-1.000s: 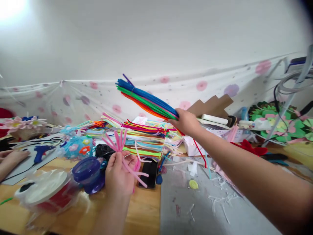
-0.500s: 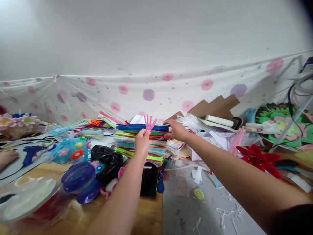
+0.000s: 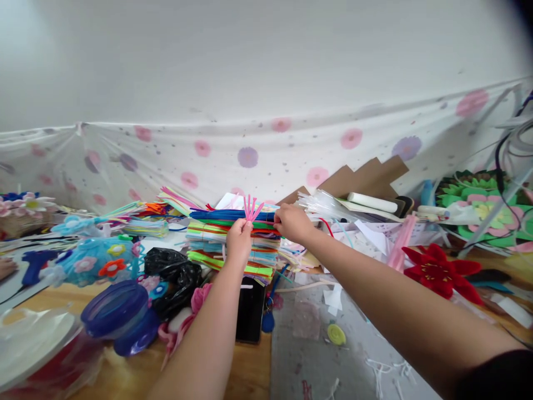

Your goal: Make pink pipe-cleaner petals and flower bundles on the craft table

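**Pink pipe cleaners [image 3: 252, 206] gathered in front of the bundle stack [image 3: 260, 254]**

From where I stand, the pink pipe cleaners are upright in the left hand [image 3: 239, 236], thumb and fingers pinching their base so the tips fan out. Whether that hand also touches the bundle stack behind, I can't tell. The right hand [image 3: 293, 222] is at the stack's right end, fingers curled in by the blue pipe-cleaner bundle [image 3: 216, 214]; whether they truly grip it, I can't say.

As I judge it, the gathering of the pink ones is done, and the blue bundle looks laid along the top. What seems left: the pink bunch shows no tie and isn't set down, and the right hand isn't clear of the pile.

Over to the left stands a purple plastic bowl [image 3: 110, 303]; I can't make out what it holds, if anything. Near it the crumpled black plastic bag [image 3: 177, 275] hides its contents. At the far edge a beige basket [image 3: 23, 226] is topped with pink and blue flowers [image 3: 31, 203].
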